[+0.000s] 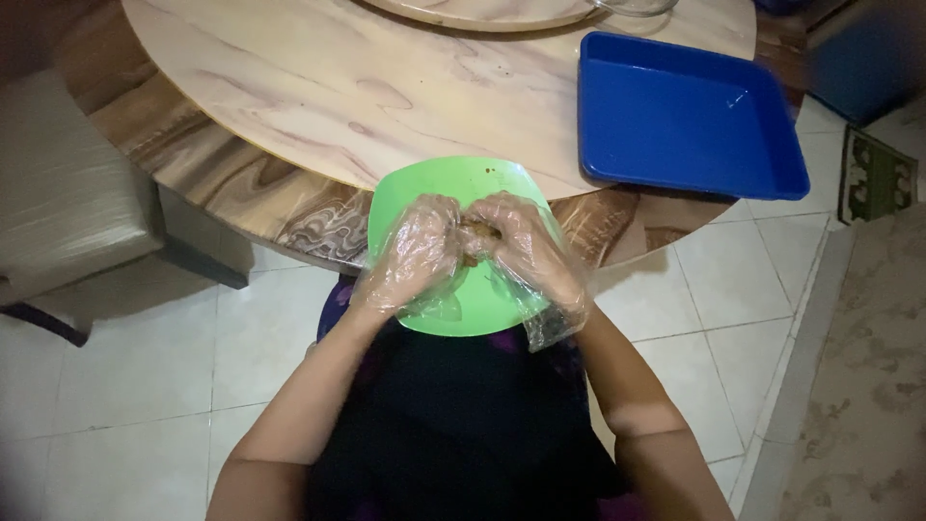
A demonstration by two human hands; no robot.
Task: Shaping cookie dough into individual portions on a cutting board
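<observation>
Sitting between two gloved hands, a small brown lump of food point(478, 234) shows near the middle of the frame. It is mostly hidden, so its shape and its long side are hard to tell. Both hands press on it from the two sides — the left hand point(417, 249) from the left, the right hand point(526, 246) from the right. Each hand wears a thin clear plastic glove, and the fingers of both curl shut on the lump. The fingertips meet over it, so neither hand is nearer than the other.

Under the hands is a bright green plastic plate point(453, 178). It juts out past the rim of the round wooden table with a pale swirly top point(289, 87), over the person's lap. At the upper right of the frame a blue square plastic tray point(675, 121) rests on the table — well apart from the hands. Pale floor tiles point(135, 367) fill the lower left.
</observation>
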